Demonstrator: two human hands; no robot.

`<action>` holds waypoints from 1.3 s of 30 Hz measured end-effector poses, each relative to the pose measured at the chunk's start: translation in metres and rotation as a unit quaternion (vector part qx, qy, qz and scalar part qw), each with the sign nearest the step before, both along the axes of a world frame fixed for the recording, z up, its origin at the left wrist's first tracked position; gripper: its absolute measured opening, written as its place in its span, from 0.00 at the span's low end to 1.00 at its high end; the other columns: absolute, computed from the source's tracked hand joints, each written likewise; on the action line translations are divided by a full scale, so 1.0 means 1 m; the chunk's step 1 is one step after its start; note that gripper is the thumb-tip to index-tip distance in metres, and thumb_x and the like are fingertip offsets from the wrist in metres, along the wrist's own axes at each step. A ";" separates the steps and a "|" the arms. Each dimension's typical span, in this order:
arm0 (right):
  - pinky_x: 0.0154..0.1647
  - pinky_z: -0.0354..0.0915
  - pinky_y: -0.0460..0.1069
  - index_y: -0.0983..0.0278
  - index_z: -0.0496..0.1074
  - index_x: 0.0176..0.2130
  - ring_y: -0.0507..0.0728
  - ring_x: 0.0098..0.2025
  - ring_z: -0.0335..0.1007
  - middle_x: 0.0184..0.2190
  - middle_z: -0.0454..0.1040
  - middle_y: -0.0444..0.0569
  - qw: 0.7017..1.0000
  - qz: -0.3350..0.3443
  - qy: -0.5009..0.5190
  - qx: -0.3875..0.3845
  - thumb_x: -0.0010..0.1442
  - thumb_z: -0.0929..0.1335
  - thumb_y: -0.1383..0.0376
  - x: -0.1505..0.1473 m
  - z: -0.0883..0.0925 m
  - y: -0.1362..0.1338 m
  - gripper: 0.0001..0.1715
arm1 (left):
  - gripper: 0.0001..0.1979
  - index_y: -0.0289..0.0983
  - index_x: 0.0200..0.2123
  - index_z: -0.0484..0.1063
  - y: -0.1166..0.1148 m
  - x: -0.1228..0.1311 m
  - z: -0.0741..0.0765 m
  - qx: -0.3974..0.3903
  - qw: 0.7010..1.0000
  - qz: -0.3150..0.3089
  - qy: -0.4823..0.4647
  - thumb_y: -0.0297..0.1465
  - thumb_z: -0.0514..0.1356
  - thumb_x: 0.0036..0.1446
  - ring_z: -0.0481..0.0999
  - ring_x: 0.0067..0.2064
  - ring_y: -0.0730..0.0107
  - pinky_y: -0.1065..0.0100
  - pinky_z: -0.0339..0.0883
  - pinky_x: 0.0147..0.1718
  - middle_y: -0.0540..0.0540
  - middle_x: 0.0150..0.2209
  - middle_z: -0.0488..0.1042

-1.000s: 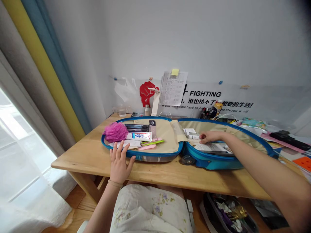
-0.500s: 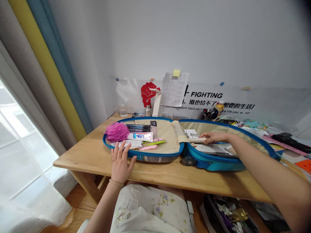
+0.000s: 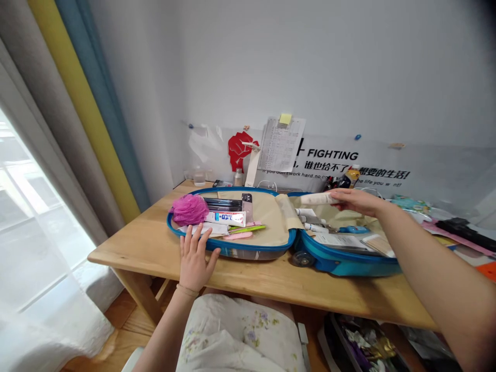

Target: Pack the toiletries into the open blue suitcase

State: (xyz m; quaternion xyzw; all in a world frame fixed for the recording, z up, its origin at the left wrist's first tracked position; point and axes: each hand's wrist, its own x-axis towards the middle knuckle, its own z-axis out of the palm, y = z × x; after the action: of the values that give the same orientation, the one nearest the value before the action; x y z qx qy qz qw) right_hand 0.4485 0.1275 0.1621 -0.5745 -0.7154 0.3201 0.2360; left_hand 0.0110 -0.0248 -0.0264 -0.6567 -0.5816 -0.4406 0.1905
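Cream-white tube [image 3: 318, 198]: raised clear of the open blue suitcase [image 3: 341, 264] and gripped at one end by the person's right hand [image 3: 358, 201], with the fingers closed around it. Half a second ago that hand lay low inside the case half beneath it, on the small tubes stored there. It has since lifted, and the tube has come up with it. The left hand [image 3: 196, 256] has not changed. It lies flat and released, fingers spread, with the palm on the table [image 3: 271, 281] and the fingertips on the near rim of the other case half. It holds nothing.

Surface: a light wooden table carrying the suitcase, which lies opened out flat. Just beyond the left hand are a pink bath puff [image 3: 189, 209], a toothpaste box [image 3: 227, 217] and a green pen [image 3: 247, 228]. Directly below the right hand, several small white tubes [image 3: 310, 219] remain in the case.

Room: a pale wall [image 3: 310, 62] stands behind both hands. It bears a banner [image 3: 333, 154] reading FIGHTING, a red fist sticker [image 3: 240, 150] and a printed sheet [image 3: 281, 145]. A yellow and blue curtain [image 3: 83, 113] hangs well to the outer side of the left hand.

Tube appearance: long, slim and held roughly level. Its free end points toward the left-hand side.
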 end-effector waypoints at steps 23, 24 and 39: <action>0.48 0.64 0.52 0.62 0.73 0.51 0.64 0.48 0.71 0.52 0.72 0.52 0.934 0.235 -0.215 0.161 0.52 0.72 0.62 -0.280 -0.085 -0.022 0.26 | 0.24 0.37 0.61 0.61 0.000 0.000 0.002 0.009 1.000 -0.006 0.011 0.38 0.53 0.64 0.46 0.70 0.48 0.43 0.43 0.64 0.35 0.64 0.59; 0.48 0.64 0.52 0.62 0.73 0.51 0.63 0.48 0.71 0.52 0.71 0.53 0.935 0.230 -0.214 0.163 0.51 0.72 0.63 -0.280 -0.085 -0.023 0.27 | 0.24 0.37 0.61 0.61 0.000 0.000 0.002 0.011 1.000 -0.005 0.011 0.38 0.53 0.64 0.46 0.70 0.48 0.43 0.43 0.64 0.35 0.64 0.60; 0.47 0.66 0.53 0.63 0.74 0.45 0.58 0.42 0.74 0.40 0.78 0.53 0.963 -0.006 -0.223 0.151 0.60 0.61 0.51 -0.096 -0.011 0.029 0.23 | 0.25 0.39 0.62 0.61 -0.001 0.000 0.002 -0.004 1.000 -0.005 -0.004 0.38 0.53 0.63 0.46 0.70 0.48 0.42 0.41 0.65 0.37 0.65 0.59</action>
State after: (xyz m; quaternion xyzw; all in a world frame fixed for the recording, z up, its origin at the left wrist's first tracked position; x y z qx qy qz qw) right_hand 0.3529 0.1564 0.1514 -0.5934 -0.7863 0.0707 0.1570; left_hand 0.0114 -0.0257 -0.0245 -0.6589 -0.5808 -0.4415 0.1833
